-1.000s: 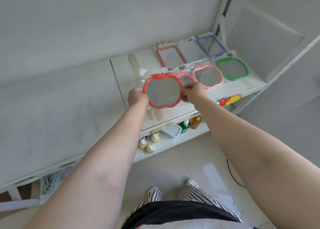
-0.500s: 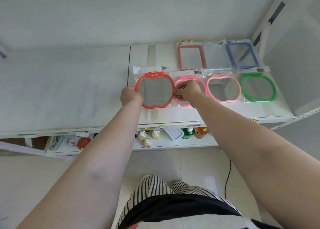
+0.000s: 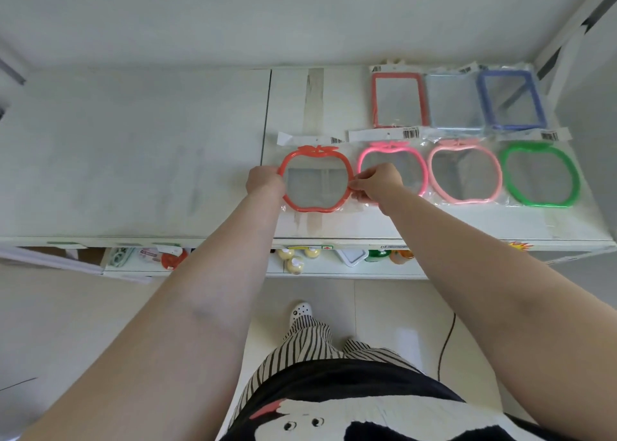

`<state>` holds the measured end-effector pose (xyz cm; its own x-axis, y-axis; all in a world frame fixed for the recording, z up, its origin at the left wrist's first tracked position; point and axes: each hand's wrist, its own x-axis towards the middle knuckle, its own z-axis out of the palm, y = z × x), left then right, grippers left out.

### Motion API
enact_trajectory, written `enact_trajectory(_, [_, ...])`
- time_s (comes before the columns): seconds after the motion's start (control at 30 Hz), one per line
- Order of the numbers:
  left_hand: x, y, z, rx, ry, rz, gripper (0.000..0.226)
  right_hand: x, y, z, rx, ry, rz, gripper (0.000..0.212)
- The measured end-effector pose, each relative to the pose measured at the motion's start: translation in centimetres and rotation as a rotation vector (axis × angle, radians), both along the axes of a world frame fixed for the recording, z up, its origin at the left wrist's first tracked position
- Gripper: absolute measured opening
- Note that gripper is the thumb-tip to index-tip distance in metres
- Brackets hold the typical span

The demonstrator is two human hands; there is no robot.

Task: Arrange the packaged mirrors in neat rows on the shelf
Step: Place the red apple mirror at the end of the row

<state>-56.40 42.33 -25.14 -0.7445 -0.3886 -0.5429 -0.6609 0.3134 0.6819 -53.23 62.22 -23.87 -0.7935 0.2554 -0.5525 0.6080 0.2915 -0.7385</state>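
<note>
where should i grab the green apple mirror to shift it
Take the green apple mirror by its frame's two side edges, coming from the front of the shelf. It lies flat in its bag, its right side clear, the light pink apple mirror close on its left, so a two-hand side grip suits.

The right hand [image 3: 379, 181] covers part of the bright pink apple mirror [image 3: 392, 170]; items on the lower shelf [image 3: 334, 267] are mostly hidden; barcodes [image 3: 410, 133] too small to read
</note>
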Motion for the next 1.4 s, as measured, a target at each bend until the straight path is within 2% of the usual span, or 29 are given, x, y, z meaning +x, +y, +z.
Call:
enact_trajectory(0.17, [-1.7,-0.1,-0.6,-0.021,0.027,-0.039,0.019,-1.1,-0.4,-0.7,0.125,0.01,0.004,0.007])
enact_trajectory(0.3, [-2.1,-0.1,-1.0,-0.023,0.042,-0.071,0.027,-1.9,-0.7,-1.3,0.262,0.015,0.054,0.013])
enact_trajectory(0.53, [-2.4,-0.3,-1.5,-0.033,0.066,-0.062,0.033,-2.5,-1.5,-1.9,0.287,0.016,0.002,0.024])
enact_trajectory(0.67, [-2.5,-0.4,-1.8,-0.072,0.053,-0.093,0.034,-2.7,-1.7,-2.2,0.305,-0.001,-0.016,0.018])
enact_trajectory(0.8, [-2.7,-0.7,-2.2,-0.122,0.012,-0.108,0.033,-2.8,-1.7,-2.5,0.335,-0.015,-0.009,0.02])
enact_trajectory(0.9, [-2.7,-0.7,-2.2,-0.138,-0.003,-0.135,0.028,-3.0,-1.5,-2.6,0.383,-0.029,0.029,0.011])
enact_trajectory(0.97, [-2.8,-0.8,-2.1,-0.144,-0.017,-0.139,0.028,-3.1,-1.5,-2.5,0.455,-0.043,0.077,0.017])
enact_trajectory(1.1, [-3.1,-0.5,-2.2,-0.295,-0.045,-0.169,0.035,-3.7,-1.5,-2.8,0.572,0.064,0.057,0.01])
enact_trajectory(1.2, [-3.0,0.4,-1.9,-0.537,0.171,-0.345,0.038,-4.5,-1.2,-2.8,0.562,0.195,0.018,0.021])
enact_trajectory(1.27, [-3.2,1.1,-2.0,-0.578,0.332,-0.575,0.045,-5.1,-1.2,-2.7,0.615,0.222,0.079,0.037])
enact_trajectory(1.33, [-3.2,1.7,-2.4,-0.581,0.331,-0.808,0.061,-5.7,-1.5,-2.6,0.639,0.202,0.171,0.05])
enact_trajectory(1.4, [-3.1,2.1,-2.9,-0.586,0.245,-0.945,0.073,-6.2,-1.8,-2.9,0.669,0.144,0.284,0.059])
